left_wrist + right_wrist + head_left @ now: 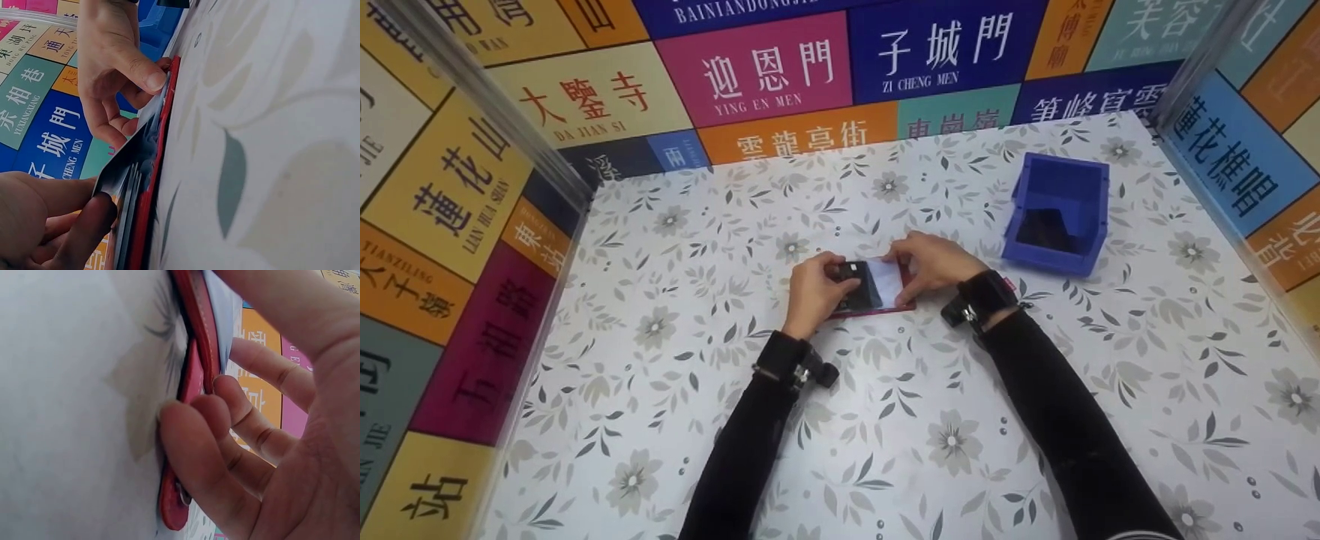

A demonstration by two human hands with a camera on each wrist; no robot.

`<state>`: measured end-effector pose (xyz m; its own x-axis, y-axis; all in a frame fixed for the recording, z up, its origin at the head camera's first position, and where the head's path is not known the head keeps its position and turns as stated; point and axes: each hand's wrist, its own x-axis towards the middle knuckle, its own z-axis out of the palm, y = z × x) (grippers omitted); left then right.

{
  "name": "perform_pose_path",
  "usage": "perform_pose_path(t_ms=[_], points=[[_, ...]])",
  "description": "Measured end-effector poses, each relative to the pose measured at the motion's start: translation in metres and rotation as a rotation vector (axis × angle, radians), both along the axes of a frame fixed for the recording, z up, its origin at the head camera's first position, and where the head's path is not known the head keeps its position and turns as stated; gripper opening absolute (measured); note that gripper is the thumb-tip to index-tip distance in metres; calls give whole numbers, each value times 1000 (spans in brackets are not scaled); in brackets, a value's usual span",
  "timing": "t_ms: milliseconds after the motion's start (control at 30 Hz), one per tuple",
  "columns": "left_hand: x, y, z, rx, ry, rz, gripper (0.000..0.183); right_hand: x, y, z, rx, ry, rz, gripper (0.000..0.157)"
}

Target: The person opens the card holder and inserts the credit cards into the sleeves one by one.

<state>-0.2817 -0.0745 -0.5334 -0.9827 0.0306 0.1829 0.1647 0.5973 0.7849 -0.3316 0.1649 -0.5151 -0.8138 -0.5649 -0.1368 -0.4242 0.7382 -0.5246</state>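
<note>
A red card holder (905, 294) lies unfolded on the table in front of me. Inside it a dark card sleeve (870, 289) stands tilted up, with pale bluish sleeves to its right. My left hand (816, 292) pinches the edge of this dark sleeve (128, 154) between thumb and finger; a stack of thin sleeves shows beneath it. My right hand (936, 262) grips the holder's right end, thumb at the near side and fingers at the far side. In the right wrist view the fingers (197, 450) touch the red strap (174, 506), which carries a small metal ring or snap.
A blue plastic bin (1061, 259) stands at the back right, with a flat black thing (1046, 229) in it. The table (952, 375) has a floral cover. Printed panels (757, 67) wall the back and both sides.
</note>
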Motion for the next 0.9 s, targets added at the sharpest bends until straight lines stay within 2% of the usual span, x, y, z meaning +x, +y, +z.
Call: perform_pose_path(t_ms=[133,267,433,600,700,900], points=[[2,4,-1,-32,44,8,40,0,0,0,-9,0,6,73],[4,9,0,-125,83,-5,33,-1,0,-1,-19,15,22,72],[7,13,5,-268,86,-81,20,-1,1,-2,-21,27,30,73],[11,15,13,-363,48,-190,16,-2,1,-1,-29,13,25,70],[15,16,16,-397,8,-243,24,-2,1,-2,-43,2,29,66],[22,18,19,-449,-66,-296,75,-1,2,-3,-67,-1,39,67]])
